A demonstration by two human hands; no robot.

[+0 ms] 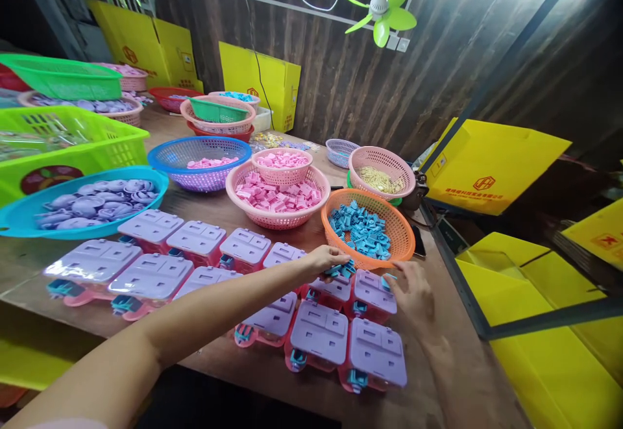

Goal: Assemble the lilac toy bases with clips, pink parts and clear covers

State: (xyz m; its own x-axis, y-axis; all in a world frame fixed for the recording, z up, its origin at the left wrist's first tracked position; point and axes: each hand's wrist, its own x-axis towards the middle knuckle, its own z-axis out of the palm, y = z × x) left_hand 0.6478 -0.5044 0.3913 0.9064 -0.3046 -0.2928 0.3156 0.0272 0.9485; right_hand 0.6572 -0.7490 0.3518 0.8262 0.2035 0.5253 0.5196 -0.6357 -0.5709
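A bunch of small blue pieces (343, 269) is held in the left hand (327, 259), fingers closed, just beside the near rim of an orange basket (403, 231). A single light-blue piece (388, 280) is pinched at the fingertips of the right hand (413, 291), over the box at the right end of the back row. Purple-lidded boxes (318, 333) with pink bases are set out in two rows on the counter (419, 380), and blue parts are seen at the fronts of several. More blue pieces are heaped in the orange basket. To its left, pink pieces (277, 194) are piled in a pink basket (277, 221), on which a smaller pink basket (285, 174) is set.
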